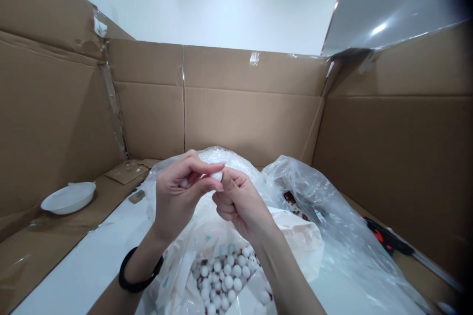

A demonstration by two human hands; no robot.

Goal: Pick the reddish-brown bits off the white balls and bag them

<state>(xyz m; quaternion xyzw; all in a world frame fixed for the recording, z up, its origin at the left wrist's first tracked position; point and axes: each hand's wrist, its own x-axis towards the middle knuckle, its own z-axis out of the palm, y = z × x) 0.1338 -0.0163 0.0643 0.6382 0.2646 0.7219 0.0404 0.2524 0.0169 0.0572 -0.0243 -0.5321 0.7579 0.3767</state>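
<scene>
A small white ball [216, 176] is pinched between the thumb and forefinger of my left hand [181, 187]. A second white ball [184, 183] is tucked in the curled fingers of that hand. My right hand [240, 202] is closed, its thumb and forefinger pressed against the right side of the pinched ball. Both hands are raised over an open plastic bag [177, 266]. Inside the bag lie many white balls [228, 283] with brownish-red bits among them. What sits inside my right fist, if anything, is hidden.
Cardboard walls [254, 118] stand around the white table [88, 256]. At left rests a white dish [68, 198]. Clear plastic sheeting [343, 236] covers the right side, with dark red-brown pieces [295, 204] under it. Farther right lies a black and red tool [388, 238].
</scene>
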